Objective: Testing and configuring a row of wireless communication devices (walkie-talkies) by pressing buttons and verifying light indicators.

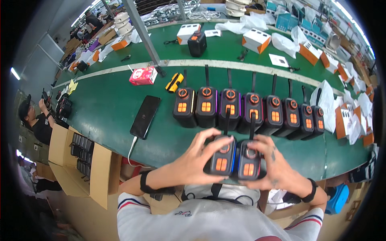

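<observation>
- Head view: my left hand (pixel 192 160) grips a black speaker with orange buttons (pixel 222 156), fingers curled over its top and thumb at its side.
- My right hand (pixel 276 165) grips a second black speaker (pixel 249 160) the same way; the two speakers touch side by side at the near edge of the green tabletop (pixel 108 108).
- Just beyond them a row of eight like speakers (pixel 249 111) stands upright, each touching the next, straps lying away from me.
- A black phone (pixel 145 116) lies left of the row, a white cable leaving its near end.
- A pink box (pixel 143 76) and a yellow tool (pixel 174 82) lie farther back.
- An open cardboard box (pixel 98 168) stands below the tabletop at my left.
</observation>
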The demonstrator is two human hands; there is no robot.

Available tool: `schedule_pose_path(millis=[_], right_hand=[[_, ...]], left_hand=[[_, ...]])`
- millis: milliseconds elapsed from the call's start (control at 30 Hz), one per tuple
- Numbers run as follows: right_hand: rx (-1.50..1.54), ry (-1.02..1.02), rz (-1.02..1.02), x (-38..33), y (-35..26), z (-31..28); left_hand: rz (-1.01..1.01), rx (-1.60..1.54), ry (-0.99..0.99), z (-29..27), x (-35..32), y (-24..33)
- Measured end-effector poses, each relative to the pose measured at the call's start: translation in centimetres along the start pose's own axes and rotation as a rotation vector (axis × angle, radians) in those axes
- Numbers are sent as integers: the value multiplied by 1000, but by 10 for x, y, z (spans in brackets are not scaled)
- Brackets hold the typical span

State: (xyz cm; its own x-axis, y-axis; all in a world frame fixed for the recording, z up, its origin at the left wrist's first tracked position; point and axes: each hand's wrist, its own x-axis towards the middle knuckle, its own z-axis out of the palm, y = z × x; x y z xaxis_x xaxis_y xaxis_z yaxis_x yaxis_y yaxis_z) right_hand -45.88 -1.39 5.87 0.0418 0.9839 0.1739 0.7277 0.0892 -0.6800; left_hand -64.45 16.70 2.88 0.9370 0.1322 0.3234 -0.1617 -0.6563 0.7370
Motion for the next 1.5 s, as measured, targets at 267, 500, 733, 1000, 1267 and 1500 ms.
schedule_pose_path(millis=[267,500,733,1000,1267,1500], right_hand=[[-564,364,-341,108,-18,-120],[-444,115,33,253,144,-158],[-284,-15,106,286,240,-119],[-440,-288,346,284,192,-150],[-545,-64,-93,213,99,-169],[-740,61,61,95,-6,-111]], left_hand=[[522,455,321,-113,138,31],[305,403,162,-124,291,-147],[120,362,-47,-104,307,-237],[-277,749,-74,-137,298,-263],[-101,387,202,-142,239,-213],[-334,485,348,-165,73,-91]])
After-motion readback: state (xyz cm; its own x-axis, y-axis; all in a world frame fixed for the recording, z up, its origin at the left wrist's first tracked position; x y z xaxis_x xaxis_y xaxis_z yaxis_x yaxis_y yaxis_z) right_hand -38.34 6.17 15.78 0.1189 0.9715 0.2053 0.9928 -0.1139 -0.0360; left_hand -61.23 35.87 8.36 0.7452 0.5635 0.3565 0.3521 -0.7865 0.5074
